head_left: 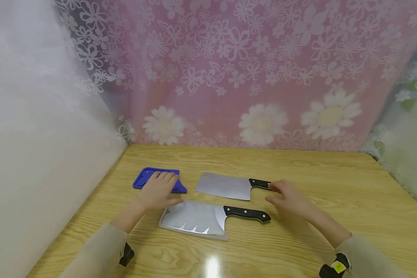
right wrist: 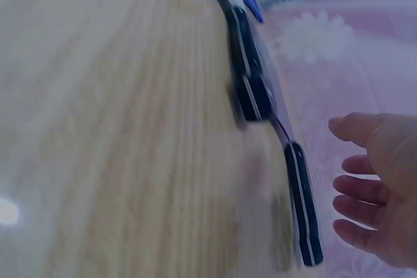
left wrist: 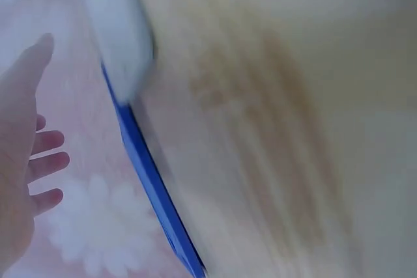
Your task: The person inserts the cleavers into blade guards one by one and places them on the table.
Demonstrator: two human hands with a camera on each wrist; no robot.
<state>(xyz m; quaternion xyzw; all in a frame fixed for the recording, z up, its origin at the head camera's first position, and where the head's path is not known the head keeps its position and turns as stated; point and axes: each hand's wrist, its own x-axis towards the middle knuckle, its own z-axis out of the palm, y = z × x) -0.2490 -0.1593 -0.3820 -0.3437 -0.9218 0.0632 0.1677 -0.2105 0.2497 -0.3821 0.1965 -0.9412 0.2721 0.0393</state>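
Two cleavers with black riveted handles lie flat on the table. The far cleaver [head_left: 226,186] has a bare blade with a hole in its corner. A translucent whitish cover [head_left: 191,218] encloses most of the near cleaver's blade; that cleaver's handle [head_left: 246,213] points right. In the head view my left hand [head_left: 160,191] overlaps a blue blade sheath [head_left: 144,180]; the left wrist view shows the hand raised apart from the sheath [left wrist: 146,167], fingers loosely extended. My right hand [head_left: 289,197] hovers by the far cleaver's handle [right wrist: 303,206], fingers relaxed and holding nothing.
The wood-grain table [head_left: 299,247] extends around the knives. A pink floral curtain [head_left: 208,77] hangs along its back edge, with a white sheet [head_left: 48,135] at the left and another floral sheet [head_left: 406,131] at the right. Each wrist bears a black strapped device.
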